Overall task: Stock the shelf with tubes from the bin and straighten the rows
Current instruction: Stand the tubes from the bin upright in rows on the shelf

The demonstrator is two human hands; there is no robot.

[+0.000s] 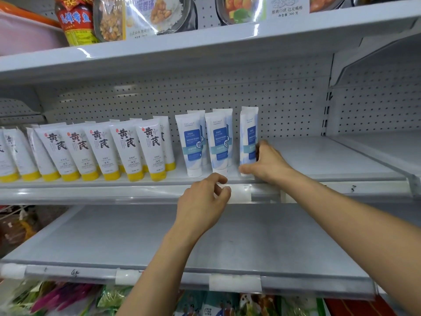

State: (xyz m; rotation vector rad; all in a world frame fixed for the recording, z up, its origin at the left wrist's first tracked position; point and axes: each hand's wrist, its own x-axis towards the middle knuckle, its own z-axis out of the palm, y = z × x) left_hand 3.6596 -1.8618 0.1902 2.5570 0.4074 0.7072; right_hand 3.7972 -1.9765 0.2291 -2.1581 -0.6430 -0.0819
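Plastic squeeze tubes are judged light, soft-walled and slick. A hold low on the body, nr the stiff cap, is advised, since the crimped top would flex. Stood cap-down, they are judged apt to topple.

L to R on the mid shelf [319, 156]:
- Yellow-capped tubes [127, 153] are stood in rows, more than one deep, leaning slightly.
- Blue-label tubes [193, 144] are stood in two files, upright.
- Left hand [202, 201] is held at the shelf lip below the second file, fingers loosely curled, nothing held. Contact w/ the cap cannot be told.
- End tube [248, 128], upright at the row's right end, is gripped by the right hand [268, 163], thumb at the cap, fingers wrapped round the far side.

Bin: not seen. Upper shelf [227, 39] is loaded w/ food packs [157, 14].
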